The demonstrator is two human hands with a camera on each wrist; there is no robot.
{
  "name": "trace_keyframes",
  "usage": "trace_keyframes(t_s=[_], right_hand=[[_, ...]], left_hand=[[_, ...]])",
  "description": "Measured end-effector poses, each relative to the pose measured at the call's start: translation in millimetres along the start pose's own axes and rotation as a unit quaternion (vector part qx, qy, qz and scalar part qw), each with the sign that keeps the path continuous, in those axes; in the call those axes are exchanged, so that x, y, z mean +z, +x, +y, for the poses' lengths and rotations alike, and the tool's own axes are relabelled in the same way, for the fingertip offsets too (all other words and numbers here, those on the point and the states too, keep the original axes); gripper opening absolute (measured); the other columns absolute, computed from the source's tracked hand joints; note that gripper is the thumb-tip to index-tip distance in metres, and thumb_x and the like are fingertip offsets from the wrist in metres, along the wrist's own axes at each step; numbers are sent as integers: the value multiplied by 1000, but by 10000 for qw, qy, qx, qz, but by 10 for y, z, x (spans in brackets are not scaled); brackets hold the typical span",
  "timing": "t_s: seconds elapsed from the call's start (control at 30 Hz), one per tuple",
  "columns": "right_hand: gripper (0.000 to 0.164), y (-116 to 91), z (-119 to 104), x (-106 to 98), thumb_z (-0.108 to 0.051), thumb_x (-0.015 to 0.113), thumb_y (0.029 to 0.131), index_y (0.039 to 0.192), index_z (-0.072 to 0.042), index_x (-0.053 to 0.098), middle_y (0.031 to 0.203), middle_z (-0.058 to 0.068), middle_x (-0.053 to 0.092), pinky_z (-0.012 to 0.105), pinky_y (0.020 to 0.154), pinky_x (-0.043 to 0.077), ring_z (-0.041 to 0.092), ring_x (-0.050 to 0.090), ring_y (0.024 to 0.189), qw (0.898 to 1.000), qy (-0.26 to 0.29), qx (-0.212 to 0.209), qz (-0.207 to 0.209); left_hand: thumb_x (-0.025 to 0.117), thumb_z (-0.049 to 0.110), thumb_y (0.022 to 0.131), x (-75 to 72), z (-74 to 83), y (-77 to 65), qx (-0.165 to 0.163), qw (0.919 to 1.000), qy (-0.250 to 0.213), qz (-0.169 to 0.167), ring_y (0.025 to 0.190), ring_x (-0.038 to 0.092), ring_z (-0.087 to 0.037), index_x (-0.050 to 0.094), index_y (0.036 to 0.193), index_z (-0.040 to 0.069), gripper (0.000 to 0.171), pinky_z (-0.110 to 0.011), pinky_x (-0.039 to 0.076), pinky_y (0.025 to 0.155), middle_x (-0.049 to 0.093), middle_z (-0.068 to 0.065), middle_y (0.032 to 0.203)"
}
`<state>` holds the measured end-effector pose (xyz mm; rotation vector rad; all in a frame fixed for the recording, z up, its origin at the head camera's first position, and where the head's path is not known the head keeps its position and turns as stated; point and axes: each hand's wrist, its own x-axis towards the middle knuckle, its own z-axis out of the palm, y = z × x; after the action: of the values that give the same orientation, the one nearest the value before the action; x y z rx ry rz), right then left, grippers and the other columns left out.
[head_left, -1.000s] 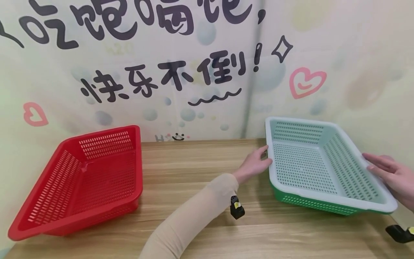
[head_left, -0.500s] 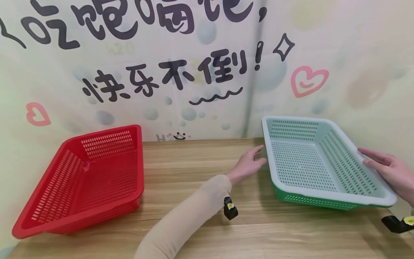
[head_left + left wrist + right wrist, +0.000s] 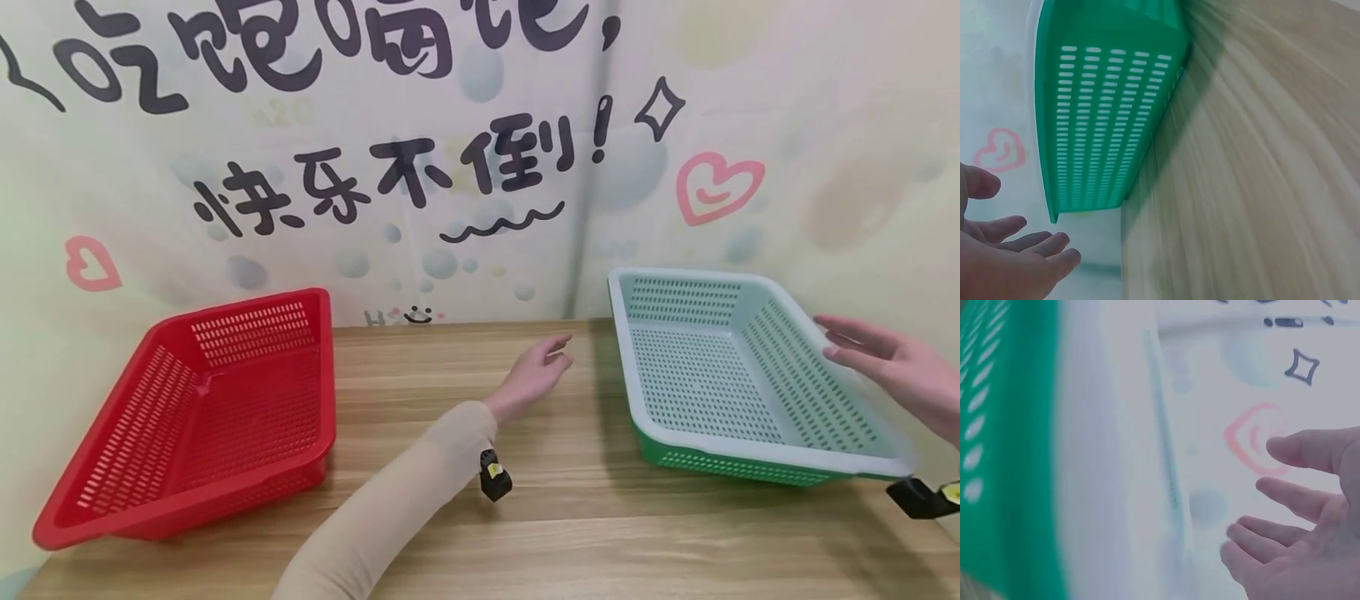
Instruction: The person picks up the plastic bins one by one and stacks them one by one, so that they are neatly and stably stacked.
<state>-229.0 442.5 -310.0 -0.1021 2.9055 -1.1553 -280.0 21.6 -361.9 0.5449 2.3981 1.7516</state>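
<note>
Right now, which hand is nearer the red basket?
Left. The left hand is between the red basket and the green basket; the right hand is farther away, at the green basket's right side.

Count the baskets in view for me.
2 on the table: a red basket at left and a green-and-white basket at right, between the left hand and right hand. A nested one could be hidden.

A rectangular basket [image 3: 701,387], whitish within and along its rim and green outside, is being borne upright by the tabletop [image 3: 570,550], toward the right in the head view, its opening facing up. Rows of small slots are being shown in its walls and floor. The left hand [image 3: 529,375] is being held clear of its left side, the right hand [image 3: 900,367] just beside its right rim.
</note>
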Motion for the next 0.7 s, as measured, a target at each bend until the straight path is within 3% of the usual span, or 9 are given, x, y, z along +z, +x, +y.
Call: trace_keyframes(t_s=[0.03,0.07,0.17,0.23,0.27,0.4,0.47,0.6,0.7], right_hand=[[69,-5,-39,2,-38,47,102,156,-14,11,156,28,8,74,94,22,45,18,138,9999,91,-40,-68],[67,-10,-78,6,-38,47,102,157,-18,13,157,22,13,68,95,27,38,22,139,9999,51,-75,-119],[62,-21,-191,10,-34,49,102,156,-25,19,157,13,22,38,98,35,5,26,136,9990,31,-276,-341],[60,-8,-275,30,-34,49,102,155,-26,22,155,11,26,21,85,37,-12,33,119,9984,-47,-397,-402],[59,4,-324,45,-35,49,102,155,-27,23,155,11,26,19,79,36,-14,33,115,9981,-100,-428,-427],[59,52,-521,125,-38,50,101,154,-30,25,154,16,27,30,87,37,-12,37,113,9972,-88,-491,-559],[58,78,-584,175,-35,50,101,153,-27,28,153,11,32,30,88,38,-12,39,115,9963,-4,-626,-597],[55,129,-688,278,-29,52,101,151,-21,33,147,5,39,10,81,38,-13,43,115,9937,174,-926,-615],[53,153,-780,339,-27,53,101,150,-20,35,148,8,40,9,82,37,-15,43,114,9916,321,-1051,-686]], left_hand=[[48,18,101,-27,-2,-4,-5,10000,25,14,129,47,-27,43,145,7,46,-36,41,103,42,-13,147],[48,19,101,-54,-5,-9,-13,10000,46,18,129,47,-27,43,145,7,46,-37,40,103,42,-12,147],[48,20,101,-134,-15,-31,-45,9999,121,-23,129,46,-27,41,146,7,47,-38,39,104,42,-12,147],[47,20,102,-192,-23,-48,-50,9998,165,-50,129,46,-27,41,146,7,47,-38,39,105,41,-12,148],[47,20,102,-222,-25,-59,-47,9998,189,-53,130,45,-27,40,146,7,46,-38,39,105,41,-13,148],[46,19,103,-343,-20,-105,-6,9991,411,-45,131,44,-28,40,146,6,46,-38,38,105,40,-14,148],[45,20,103,-401,-18,-121,8,9985,542,-39,131,43,-29,39,146,6,46,-39,39,105,40,-15,148],[44,23,103,-519,6,-154,-16,9974,719,-35,133,42,-27,39,147,9,46,-39,37,106,39,-12,149],[45,23,103,-610,44,-189,-1,9974,719,-12,134,40,-27,39,147,9,47,-39,35,108,38,-12,149]])
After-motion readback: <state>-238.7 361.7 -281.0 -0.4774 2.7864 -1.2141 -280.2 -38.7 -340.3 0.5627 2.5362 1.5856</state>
